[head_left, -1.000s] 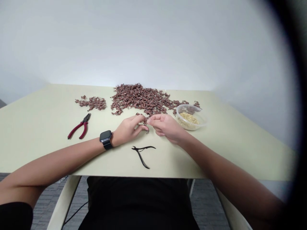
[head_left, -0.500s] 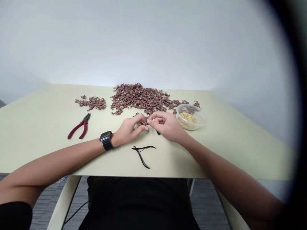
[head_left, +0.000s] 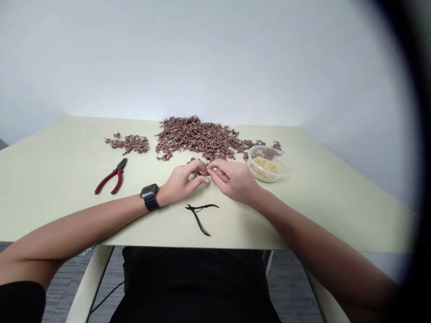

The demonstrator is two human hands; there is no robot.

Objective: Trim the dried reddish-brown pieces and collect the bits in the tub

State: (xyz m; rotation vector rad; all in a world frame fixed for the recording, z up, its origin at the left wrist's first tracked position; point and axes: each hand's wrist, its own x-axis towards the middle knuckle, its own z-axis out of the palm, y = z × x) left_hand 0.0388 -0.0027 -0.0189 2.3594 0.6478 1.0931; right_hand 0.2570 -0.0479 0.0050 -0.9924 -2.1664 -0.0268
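Observation:
My left hand, with a black watch on its wrist, and my right hand meet over the pale green table. Both pinch a small reddish-brown piece between their fingertips. A large heap of the same reddish-brown pieces lies just beyond the hands. Black nippers lie on the table right in front of the hands.
A smaller heap of brown pieces sits at the back left. Red-handled pliers lie to the left of my left hand. A clear plastic bowl of small yellowish bits stands right of my right hand. The table's near edge runs above my lap.
My right hand's fingers have shifted slightly around the small piece; a dark bit seen under that hand half a second ago is hidden now. My left hand has hardly moved.

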